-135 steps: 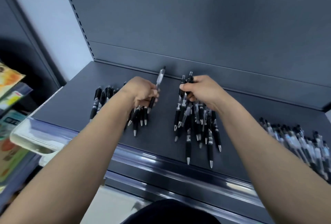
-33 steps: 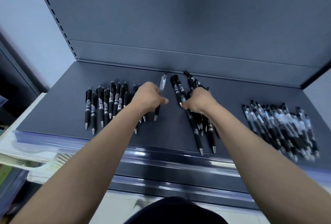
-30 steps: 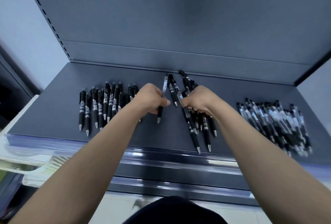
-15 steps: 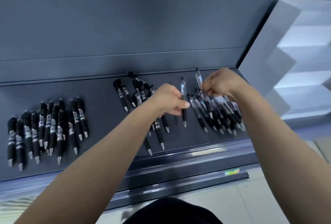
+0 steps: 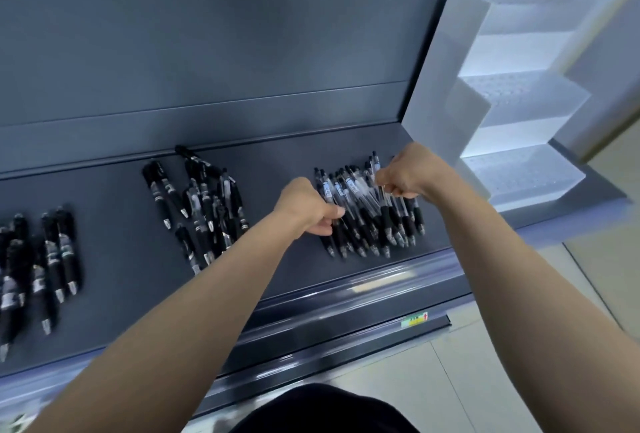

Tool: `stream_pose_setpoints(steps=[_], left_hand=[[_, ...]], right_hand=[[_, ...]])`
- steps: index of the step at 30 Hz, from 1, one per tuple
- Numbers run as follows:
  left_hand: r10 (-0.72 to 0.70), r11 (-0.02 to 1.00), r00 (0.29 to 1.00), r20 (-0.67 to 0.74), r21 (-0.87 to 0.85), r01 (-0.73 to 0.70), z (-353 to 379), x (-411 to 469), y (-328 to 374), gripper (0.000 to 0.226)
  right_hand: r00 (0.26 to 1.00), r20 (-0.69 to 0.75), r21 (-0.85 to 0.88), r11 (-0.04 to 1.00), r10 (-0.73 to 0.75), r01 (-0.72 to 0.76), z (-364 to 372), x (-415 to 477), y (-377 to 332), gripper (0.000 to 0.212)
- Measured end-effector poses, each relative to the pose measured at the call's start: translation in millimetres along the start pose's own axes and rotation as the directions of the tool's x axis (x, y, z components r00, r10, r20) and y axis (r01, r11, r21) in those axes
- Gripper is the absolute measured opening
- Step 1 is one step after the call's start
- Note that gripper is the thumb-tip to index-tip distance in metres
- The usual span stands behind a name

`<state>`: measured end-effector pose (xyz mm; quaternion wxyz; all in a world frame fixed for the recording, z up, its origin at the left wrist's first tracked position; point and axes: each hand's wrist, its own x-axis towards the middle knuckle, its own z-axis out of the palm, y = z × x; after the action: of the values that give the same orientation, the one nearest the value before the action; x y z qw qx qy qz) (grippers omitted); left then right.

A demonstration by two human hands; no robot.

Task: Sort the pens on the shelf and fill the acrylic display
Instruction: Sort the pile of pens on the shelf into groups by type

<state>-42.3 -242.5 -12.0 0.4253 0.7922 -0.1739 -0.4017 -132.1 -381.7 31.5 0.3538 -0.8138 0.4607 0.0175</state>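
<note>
A dark grey shelf (image 5: 114,238) carries three pen piles (image 5: 204,211) and a stepped acrylic display (image 5: 519,93).

Left hand (image 5: 304,206) and right hand (image 5: 408,173) grip clear-barrelled pens (image 5: 367,214) at the shelf's (image 5: 114,225) three o'clock; acrylic display (image 5: 519,93) at two.

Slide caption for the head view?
Left hand and right hand grip clear-barrelled pens on the shelf, beside the tiered acrylic display.

Dim, motion-blurred view; bright glare at right
</note>
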Motion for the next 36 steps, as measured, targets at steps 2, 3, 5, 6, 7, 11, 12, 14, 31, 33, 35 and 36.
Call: stream_pose_setpoints(steps=[2,3,5,6,7,11,12,14,31,33,35,36], left_hand=[[0.009,1.0,1.0,-0.01,0.021,-0.009,-1.3,-1.2,0.5,0.02],[0.007,1.0,1.0,-0.016,0.03,-0.007,-2.2,-2.0,0.6,0.019],[0.006,0.999,0.999,-0.031,0.05,-0.004,-5.5,-3.2,0.1,0.019],[0.008,0.998,0.999,-0.038,0.057,-0.005,-7.3,-3.4,-0.3,0.019],[0.013,0.998,0.999,-0.044,0.064,-0.01,-9.0,-3.6,-1.0,0.019],[0.056,0.995,0.997,-0.044,0.087,-0.052,-16.6,-4.8,-5.4,0.014],[0.064,0.995,0.997,-0.039,0.085,-0.06,-18.6,-5.4,-6.4,0.013],[0.073,0.995,0.997,-0.032,0.074,-0.071,-22.8,-7.5,-7.5,0.012],[-0.105,0.94,0.916,-0.388,0.261,0.219,-149.3,-61.8,-73.2,0.036],[-0.175,0.916,0.921,-0.349,0.286,0.282,-142.4,-66.2,-81.6,0.041],[-0.179,0.907,0.922,-0.342,0.305,0.29,-135.1,-66.8,-85.7,0.043],[-0.173,0.909,0.922,-0.347,0.304,0.286,-133.3,-66.7,-85.9,0.041]], right_hand=[[0.999,0.034,0.003,1.0,0.008,-0.009,-3.3,3.2,-2.3,0.02],[0.999,0.048,-0.027,1.0,0.014,-0.013,-4.1,4.4,-3.6,0.02],[0.996,0.08,-0.096,0.995,0.029,-0.021,-4.0,5.6,-5.7,0.022],[0.995,0.091,-0.129,0.991,0.035,-0.023,-3.3,6.4,-6.0,0.024],[0.995,0.096,-0.154,0.988,0.039,-0.024,-2.3,7.4,-6.3,0.027],[0.996,0.077,-0.211,0.977,0.044,-0.027,1.1,10.7,-7.8,0.033],[0.998,0.053,-0.235,0.972,0.037,-0.023,2.1,12.4,-8.9,0.034],[1.0,-0.027,-0.252,0.968,0.001,-0.008,3.5,13.5,-13.0,0.03],[0.875,0.424,-0.315,0.868,-0.232,0.383,127.5,-49.9,-114.2,0.041],[0.885,0.413,-0.386,0.84,-0.213,0.382,135.2,-58.9,-120.0,0.046],[0.888,0.403,-0.414,0.821,-0.222,0.393,141.3,-63.6,-123.0,0.047],[0.888,0.401,-0.42,0.817,-0.224,0.396,143.6,-63.8,-123.9,0.046]])
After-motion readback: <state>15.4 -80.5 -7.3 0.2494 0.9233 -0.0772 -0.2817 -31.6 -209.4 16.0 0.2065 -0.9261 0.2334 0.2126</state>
